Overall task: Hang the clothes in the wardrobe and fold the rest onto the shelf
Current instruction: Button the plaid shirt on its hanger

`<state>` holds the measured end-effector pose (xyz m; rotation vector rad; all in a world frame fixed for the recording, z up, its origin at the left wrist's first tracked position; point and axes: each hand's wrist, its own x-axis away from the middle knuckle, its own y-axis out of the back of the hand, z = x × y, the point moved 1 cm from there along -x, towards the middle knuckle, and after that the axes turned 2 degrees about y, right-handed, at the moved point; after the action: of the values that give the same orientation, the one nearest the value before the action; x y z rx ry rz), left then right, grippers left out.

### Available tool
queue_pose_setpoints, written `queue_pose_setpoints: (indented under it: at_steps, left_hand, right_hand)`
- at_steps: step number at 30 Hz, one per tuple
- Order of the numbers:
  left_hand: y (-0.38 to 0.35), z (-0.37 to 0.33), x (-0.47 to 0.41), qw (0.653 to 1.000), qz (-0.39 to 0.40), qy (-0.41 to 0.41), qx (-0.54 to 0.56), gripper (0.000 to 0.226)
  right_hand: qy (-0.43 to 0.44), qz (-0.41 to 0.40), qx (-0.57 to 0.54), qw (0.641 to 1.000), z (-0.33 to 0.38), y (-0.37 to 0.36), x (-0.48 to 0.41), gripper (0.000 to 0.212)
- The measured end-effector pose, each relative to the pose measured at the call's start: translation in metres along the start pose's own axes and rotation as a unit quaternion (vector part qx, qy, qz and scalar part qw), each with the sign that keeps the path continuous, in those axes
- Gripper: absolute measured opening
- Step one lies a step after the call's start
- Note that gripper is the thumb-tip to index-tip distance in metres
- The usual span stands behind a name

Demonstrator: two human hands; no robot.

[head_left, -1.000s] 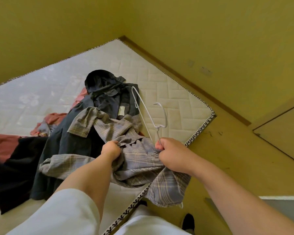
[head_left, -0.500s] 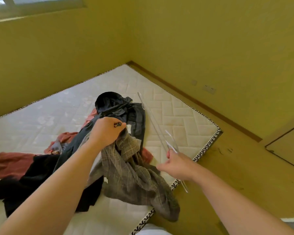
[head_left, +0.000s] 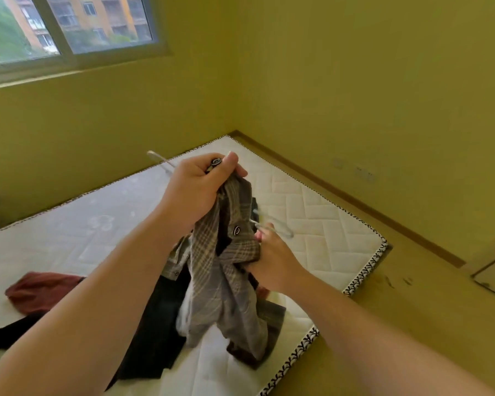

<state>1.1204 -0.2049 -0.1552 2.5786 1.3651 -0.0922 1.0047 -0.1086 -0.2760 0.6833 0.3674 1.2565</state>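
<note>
Above the mattress (head_left: 312, 201), the plaid shirt (head_left: 226, 281) had risen off the clothes pile (head_left: 155, 324). The left hand (head_left: 195, 190) had its fingers clamped on the collar, and the right hand (head_left: 272, 261) gripped the hanger (head_left: 277, 227) against it. Threading seemed to have begun.

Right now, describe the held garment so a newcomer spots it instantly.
Over the white quilted mattress in the yellow corner, the left hand and right hand hold one garment up. It's the grey plaid shirt: checked and buttoned, unlike the plain black garment and rust-red garment below.
</note>
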Motion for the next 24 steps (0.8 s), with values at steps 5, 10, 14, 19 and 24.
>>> queue_pose_setpoints:
  at_steps: [5, 10, 14, 19, 24]
  left_hand:
    - [0.026, 0.023, -0.015, 0.989, -0.054, 0.081, -0.109, 0.026]
    - [0.031, 0.039, -0.003, 0.918, -0.046, -0.020, -0.394, 0.016]
    - [0.001, 0.055, 0.022, 0.921, 0.105, -0.118, -0.356, 0.044]
    - [-0.039, 0.085, 0.032, 0.937, 0.112, -0.105, -0.313, 0.073]
    - [-0.046, 0.099, 0.019, 0.980, 0.066, 0.001, -0.187, 0.025]
  right_hand:
    - [-0.048, -0.090, -0.082, 0.991, 0.007, 0.022, -0.001, 0.024]
    - [-0.085, -0.157, -0.084, 0.980, 0.011, 0.044, -0.004, 0.016]
    - [-0.091, -0.173, -0.106, 0.975, 0.017, 0.054, -0.005, 0.018]
    - [-0.084, -0.154, -0.104, 0.979, 0.022, 0.051, 0.003, 0.014]
    - [-0.112, -0.163, -0.083, 0.977, 0.001, 0.059, 0.011, 0.030]
